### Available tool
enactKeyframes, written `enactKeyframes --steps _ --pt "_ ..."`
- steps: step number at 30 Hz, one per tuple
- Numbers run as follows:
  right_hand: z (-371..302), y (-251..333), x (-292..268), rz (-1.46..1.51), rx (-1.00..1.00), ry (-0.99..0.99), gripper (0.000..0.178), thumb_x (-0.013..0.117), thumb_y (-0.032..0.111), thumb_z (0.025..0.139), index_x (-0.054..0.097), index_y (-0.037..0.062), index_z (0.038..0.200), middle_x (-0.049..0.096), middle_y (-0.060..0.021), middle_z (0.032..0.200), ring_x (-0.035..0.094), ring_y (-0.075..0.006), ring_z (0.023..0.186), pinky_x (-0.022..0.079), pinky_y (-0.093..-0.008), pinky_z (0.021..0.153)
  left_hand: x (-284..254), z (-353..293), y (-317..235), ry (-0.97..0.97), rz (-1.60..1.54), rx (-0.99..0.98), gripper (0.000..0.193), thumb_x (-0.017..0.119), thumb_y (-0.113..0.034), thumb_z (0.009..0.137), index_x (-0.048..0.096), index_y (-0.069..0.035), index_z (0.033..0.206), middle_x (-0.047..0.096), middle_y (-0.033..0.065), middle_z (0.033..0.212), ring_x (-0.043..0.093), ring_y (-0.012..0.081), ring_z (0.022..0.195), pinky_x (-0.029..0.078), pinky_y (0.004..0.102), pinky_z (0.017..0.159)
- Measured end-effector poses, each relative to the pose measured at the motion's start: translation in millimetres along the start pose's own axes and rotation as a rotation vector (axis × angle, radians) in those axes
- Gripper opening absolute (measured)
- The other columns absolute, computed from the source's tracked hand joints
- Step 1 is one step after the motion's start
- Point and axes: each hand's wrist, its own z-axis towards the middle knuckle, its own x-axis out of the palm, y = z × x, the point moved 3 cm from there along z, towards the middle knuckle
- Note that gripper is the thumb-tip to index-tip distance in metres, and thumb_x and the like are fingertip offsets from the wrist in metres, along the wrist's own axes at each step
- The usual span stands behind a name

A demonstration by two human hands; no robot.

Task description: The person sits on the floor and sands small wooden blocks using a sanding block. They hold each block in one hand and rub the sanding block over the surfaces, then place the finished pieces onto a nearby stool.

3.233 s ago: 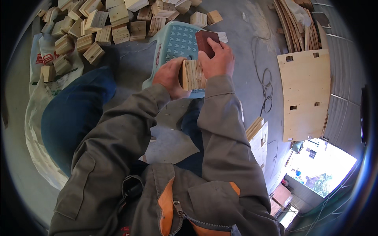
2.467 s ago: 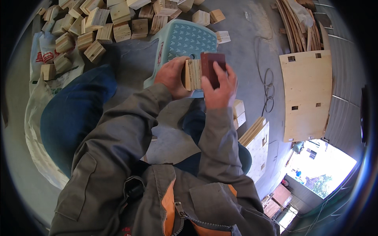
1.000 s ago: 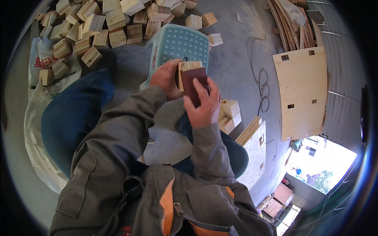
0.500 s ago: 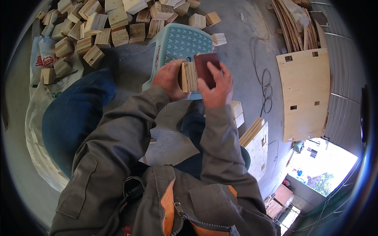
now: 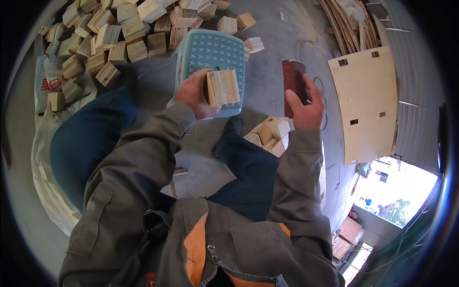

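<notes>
My left hand (image 5: 192, 93) is closed round the left side of a layered plywood block (image 5: 224, 89), over the near part of a light blue-green plastic stool (image 5: 217, 45). The block's striped, layered edges face up. Off to the right of the stool, my right hand (image 5: 308, 109) grips a flat, reddish-brown rectangular piece (image 5: 295, 81) between thumb and fingers. That piece stands nearly on edge, apart from the block; whether it is a sanding pad or a coated board I cannot tell.
A large heap of wooden blocks (image 5: 134, 28) lies beyond the stool at far left, beside a white sack (image 5: 45, 129). More blocks (image 5: 270, 134) are stacked by my right knee. A plywood panel (image 5: 366, 105) with square holes and a thin cable (image 5: 324, 88) are at right.
The reddish-brown piece has come away from the block's right side and moved right with my right hand. My left hand still holds the block, shifted slightly left in view.
</notes>
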Motion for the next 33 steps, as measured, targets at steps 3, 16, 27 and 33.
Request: enactKeyframes --steps 3,16,27,33 --pt "-34.8 -21.3 -34.3 0.106 0.162 -0.110 0.064 0.088 0.017 0.083 0.070 0.0048 0.144 0.070 -0.0136 0.139 0.069 -0.0246 0.122 0.055 -0.0397 0.105 7.7 1.3 2.6 0.048 -0.064 -0.055 0.103 0.099 -0.021 0.065 0.046 -0.007 0.153 0.063 0.0185 0.139 0.063 0.0383 0.130 0.052 0.0456 0.112" --pt "-33.7 -31.2 -27.3 0.110 0.138 -0.255 0.072 0.091 0.033 0.078 0.070 0.0020 0.140 0.073 -0.0215 0.131 0.072 -0.0336 0.118 0.057 -0.0427 0.103 -15.8 8.7 -27.4 0.214 0.200 -0.014 0.141 0.105 -0.022 0.060 0.022 -0.008 0.172 0.046 0.0235 0.159 0.046 0.0395 0.150 0.039 0.0479 0.126" --pt "-26.8 -19.6 -50.4 0.165 0.138 -0.320 0.069 0.087 0.032 0.077 0.071 0.0025 0.137 0.072 -0.0217 0.131 0.068 -0.0382 0.122 0.056 -0.0455 0.107 -33.5 17.8 -113.3 0.387 0.454 0.375 0.034 0.091 -0.008 0.063 0.059 -0.007 0.074 0.067 0.0124 0.105 0.067 0.0350 0.102 0.056 0.0448 0.086" --pt "-29.4 -31.7 -54.2 0.099 0.108 -0.326 0.071 0.090 0.036 0.079 0.071 0.0056 0.140 0.072 -0.0198 0.127 0.073 -0.0353 0.117 0.058 -0.0444 0.103 -16.4 -58.2 -63.7 0.891 0.618 0.478 0.023 0.072 0.004 0.074 0.069 -0.008 0.094 0.069 0.0155 0.111 0.069 0.0385 0.102 0.057 0.0474 0.085"
